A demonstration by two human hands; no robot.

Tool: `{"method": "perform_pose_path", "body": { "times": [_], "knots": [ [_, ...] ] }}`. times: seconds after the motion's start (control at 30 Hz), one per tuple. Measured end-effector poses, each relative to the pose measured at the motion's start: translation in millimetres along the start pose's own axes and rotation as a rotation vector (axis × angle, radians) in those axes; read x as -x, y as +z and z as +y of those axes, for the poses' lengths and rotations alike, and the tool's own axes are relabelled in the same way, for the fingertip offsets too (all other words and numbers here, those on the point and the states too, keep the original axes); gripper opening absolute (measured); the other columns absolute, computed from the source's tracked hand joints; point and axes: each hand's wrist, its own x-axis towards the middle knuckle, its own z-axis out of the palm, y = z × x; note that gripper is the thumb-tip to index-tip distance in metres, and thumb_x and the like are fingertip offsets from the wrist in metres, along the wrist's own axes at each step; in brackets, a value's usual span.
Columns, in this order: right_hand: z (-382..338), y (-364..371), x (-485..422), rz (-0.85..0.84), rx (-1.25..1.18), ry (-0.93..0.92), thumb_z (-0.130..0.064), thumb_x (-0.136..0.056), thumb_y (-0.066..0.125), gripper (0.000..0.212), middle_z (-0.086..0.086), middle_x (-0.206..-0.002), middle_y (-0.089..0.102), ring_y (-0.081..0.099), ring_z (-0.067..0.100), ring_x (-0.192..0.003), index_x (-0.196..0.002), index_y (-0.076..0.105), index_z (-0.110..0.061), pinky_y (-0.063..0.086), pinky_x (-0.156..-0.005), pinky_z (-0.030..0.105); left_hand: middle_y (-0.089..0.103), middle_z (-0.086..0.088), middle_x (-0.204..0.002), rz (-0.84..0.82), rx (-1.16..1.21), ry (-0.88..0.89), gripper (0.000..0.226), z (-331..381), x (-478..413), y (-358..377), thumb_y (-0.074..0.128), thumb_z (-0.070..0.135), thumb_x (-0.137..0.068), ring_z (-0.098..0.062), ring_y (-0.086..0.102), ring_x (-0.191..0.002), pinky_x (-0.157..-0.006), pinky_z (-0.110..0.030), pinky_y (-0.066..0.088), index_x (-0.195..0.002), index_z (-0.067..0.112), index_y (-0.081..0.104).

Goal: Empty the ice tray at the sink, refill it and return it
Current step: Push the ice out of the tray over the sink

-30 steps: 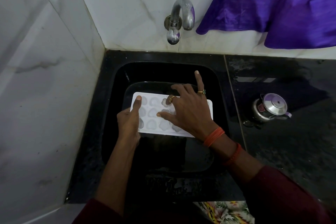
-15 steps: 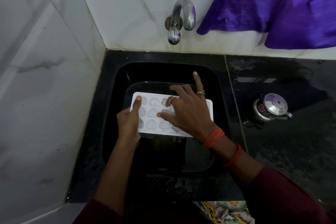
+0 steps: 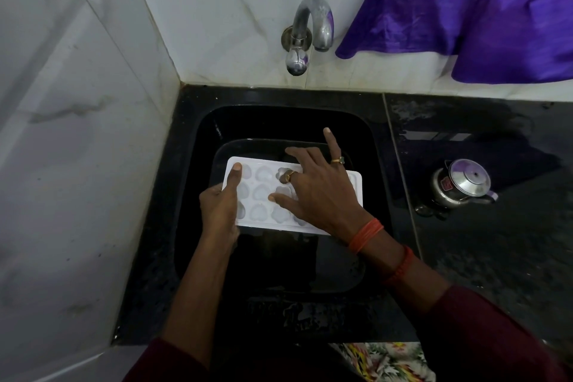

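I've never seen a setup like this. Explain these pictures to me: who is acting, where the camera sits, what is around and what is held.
There is no machine here: a person works with bare hands. Every picture comes from one wide-angle camera worn on the head, looking down at them. The left hand grips the left end of a white ice tray, thumb on top, holding it over a black sink. The right hand lies spread on the tray's top, one finger lifted. A tap sticks out of the wall above; no water shows. On the dark counter to the right stands a small steel pot, and a purple cloth hangs above it.
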Motion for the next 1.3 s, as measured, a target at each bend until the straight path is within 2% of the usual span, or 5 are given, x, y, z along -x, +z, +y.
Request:
{"method": "perform_pose_path", "body": {
  "times": [0.23, 0.43, 0.73, 0.93, 1.3],
  "knots": [
    [-1.1, -4.4, -3.1, 0.073, -0.038, 0.025, -0.063, -0.082, 0.066, 0.041, 0.003, -0.135, 0.060, 0.060, 0.021, -0.119, -0.100, 0.074, -0.027, 0.005, -0.122, 0.056, 0.071, 0.004, -0.058, -0.007, 0.005, 0.008, 0.036, 0.3, 0.6, 1.4, 0.077, 0.043, -0.084, -0.012, 0.070, -0.052, -0.043, -0.024, 0.052, -0.069, 0.012, 0.066],
    [-5.3, -2.8, -7.1, 0.003, -0.022, -0.045, -0.066, -0.092, 0.047, 0.050, 0.009, -0.150, 0.048, 0.050, 0.024, -0.134, -0.118, 0.071, -0.031, 0.006, -0.123, 0.059, 0.069, 0.004, -0.055, -0.007, 0.014, 0.013, 0.037, 3.4, 0.0, 2.8, 0.077, 0.043, -0.084, -0.011, 0.068, -0.048, -0.041, -0.022, 0.050, -0.068, 0.012, 0.065],
    [-1.1, 4.1, -14.6, 0.032, 0.053, -0.098, -0.064, -0.096, 0.042, 0.050, 0.014, -0.147, 0.051, 0.049, 0.028, -0.132, -0.101, 0.077, -0.028, 0.008, -0.122, 0.059, 0.066, 0.005, -0.051, -0.008, 0.021, 0.015, 0.048, -0.8, -1.7, 5.4, 0.078, 0.042, -0.083, -0.008, 0.065, -0.044, -0.039, -0.020, 0.047, -0.042, 0.020, 0.065],
    [1.1, 5.0, -19.3, -0.008, 0.084, -0.105, -0.068, -0.096, 0.034, 0.056, 0.013, -0.153, 0.043, 0.045, 0.027, -0.136, -0.113, 0.074, -0.033, 0.003, -0.123, 0.057, 0.068, 0.003, -0.054, 0.005, 0.027, 0.008, 0.041, 1.5, -2.7, 6.1, 0.078, 0.041, -0.083, -0.011, 0.067, -0.046, -0.039, -0.021, 0.048, -0.052, 0.018, 0.065],
    [-1.8, 8.4, -21.4, 0.074, 0.100, -0.088, -0.065, -0.097, 0.037, 0.056, 0.012, -0.146, 0.052, 0.049, 0.026, -0.132, -0.098, 0.079, -0.027, 0.000, -0.123, 0.058, 0.068, 0.003, -0.055, 0.005, -0.017, -0.003, 0.039, 2.0, -5.8, 8.9, 0.078, 0.046, -0.082, -0.011, 0.066, -0.046, -0.041, -0.021, 0.048, -0.062, 0.015, 0.066]
  ]
}}
